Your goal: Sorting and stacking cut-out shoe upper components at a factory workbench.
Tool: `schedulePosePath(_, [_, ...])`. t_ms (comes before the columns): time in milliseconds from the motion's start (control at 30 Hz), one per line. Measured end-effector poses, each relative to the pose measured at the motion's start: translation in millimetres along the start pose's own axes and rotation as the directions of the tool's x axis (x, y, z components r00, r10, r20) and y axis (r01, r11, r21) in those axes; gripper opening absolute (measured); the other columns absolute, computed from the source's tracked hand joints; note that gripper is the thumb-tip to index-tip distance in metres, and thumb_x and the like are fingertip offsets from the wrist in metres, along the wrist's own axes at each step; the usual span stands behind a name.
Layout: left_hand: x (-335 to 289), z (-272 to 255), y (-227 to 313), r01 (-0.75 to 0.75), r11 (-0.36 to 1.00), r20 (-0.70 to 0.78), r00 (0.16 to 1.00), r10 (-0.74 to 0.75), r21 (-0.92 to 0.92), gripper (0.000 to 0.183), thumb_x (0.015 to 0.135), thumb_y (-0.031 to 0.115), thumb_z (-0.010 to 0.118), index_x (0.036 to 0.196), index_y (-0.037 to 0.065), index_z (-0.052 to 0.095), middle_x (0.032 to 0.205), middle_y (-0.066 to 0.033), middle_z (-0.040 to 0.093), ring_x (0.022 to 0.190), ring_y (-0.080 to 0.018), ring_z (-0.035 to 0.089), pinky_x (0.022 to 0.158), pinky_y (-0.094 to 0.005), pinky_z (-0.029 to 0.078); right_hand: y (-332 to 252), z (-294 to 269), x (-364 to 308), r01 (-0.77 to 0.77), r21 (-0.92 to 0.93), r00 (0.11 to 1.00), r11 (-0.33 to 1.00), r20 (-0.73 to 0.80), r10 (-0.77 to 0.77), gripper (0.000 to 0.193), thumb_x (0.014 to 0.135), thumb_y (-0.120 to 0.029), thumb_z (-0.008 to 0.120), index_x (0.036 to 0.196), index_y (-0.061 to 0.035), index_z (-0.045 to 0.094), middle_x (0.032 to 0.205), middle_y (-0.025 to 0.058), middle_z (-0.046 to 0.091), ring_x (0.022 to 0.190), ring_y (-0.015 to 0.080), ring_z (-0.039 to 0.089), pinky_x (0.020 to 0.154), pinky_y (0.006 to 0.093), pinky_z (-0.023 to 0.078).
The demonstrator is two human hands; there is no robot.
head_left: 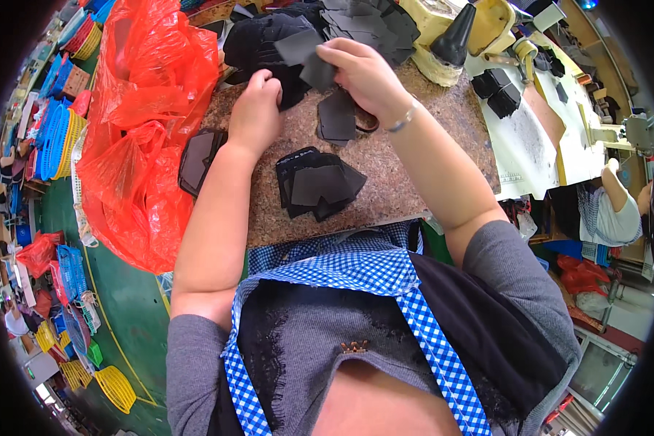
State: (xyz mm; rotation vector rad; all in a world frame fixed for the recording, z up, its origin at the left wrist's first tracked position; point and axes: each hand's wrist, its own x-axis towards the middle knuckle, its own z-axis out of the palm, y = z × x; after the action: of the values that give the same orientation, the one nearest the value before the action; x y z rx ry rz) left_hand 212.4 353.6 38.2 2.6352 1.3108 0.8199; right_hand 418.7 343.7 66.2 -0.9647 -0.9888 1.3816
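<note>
My right hand pinches a dark grey flat cut piece between thumb and fingers, over the front of a big heap of black cut pieces. Against the near left side of that heap, my left hand is closed with its fingers curled; whatever it grips is hidden. Below my right hand lies a small stack of dark pieces, with a black loop beside it. A fanned stack of notched pieces sits nearer to me, and another stack rests by my left forearm.
A speckled brown board forms the worktop. Red plastic bags hang over its left side. At the back right stand a black cone and a yellowish container. Black pieces lie on white sheets. Another person sits at far right.
</note>
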Motion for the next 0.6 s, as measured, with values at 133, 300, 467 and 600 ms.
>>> schedulePosePath(133, [-13.7,-50.4,31.7,0.304,0.838,0.170,0.952,-0.254,-0.453,0.028,0.072,0.000,0.075,0.096,0.004,0.060,0.099,-0.0121,0.067,0.088,-0.0235,0.067,0.078,-0.0343,0.052,6.2,-2.7,21.1,-0.044,-0.116,0.992,0.992,-0.123,0.029,0.016,0.090,-0.019,0.068,0.095,-0.0037,0.066,0.081,-0.0009,0.063,0.070,0.0086,0.056,0.061,0.0242,0.045])
schedulePosePath(300, [-72.5,-35.7,53.4,0.320,0.729,0.358,0.927,-0.109,-0.605,0.050,0.073,0.009,0.081,0.116,0.001,0.058,0.102,-0.0122,0.067,0.097,-0.0216,0.064,0.084,-0.0301,0.052,-12.1,6.8,-14.4,0.072,-0.208,0.975,0.976,-0.190,-0.112,0.018,0.087,-0.018,0.073,0.097,-0.0036,0.067,0.077,-0.0015,0.064,0.062,0.0025,0.052,0.052,0.0194,0.044])
schedulePosePath(467, [-89.3,-36.6,58.7,0.230,0.818,-0.058,0.951,-0.304,-0.527,0.061,0.072,0.020,0.084,0.121,0.004,0.053,0.120,-0.0108,0.057,0.105,-0.0230,0.057,0.092,-0.0341,0.044,-5.9,0.3,-76.0,0.114,-0.353,0.989,0.929,0.127,-0.073,0.019,0.087,-0.007,0.071,0.104,-0.0019,0.066,0.084,-0.0020,0.066,0.071,0.0020,0.054,0.060,0.0175,0.045])
schedulePosePath(600, [-98.1,-37.8,65.8,0.642,0.213,0.561,0.756,-0.338,-0.737,0.040,0.084,0.011,0.075,0.115,0.002,0.052,0.087,-0.0036,0.065,0.073,-0.0068,0.059,0.064,-0.0217,0.045,12.0,5.1,-114.0,0.124,-0.542,0.954,0.831,0.294,0.050,0.028,0.085,-0.008,0.074,0.110,-0.0042,0.063,0.079,-0.0040,0.062,0.069,0.0015,0.053,0.059,0.0178,0.044])
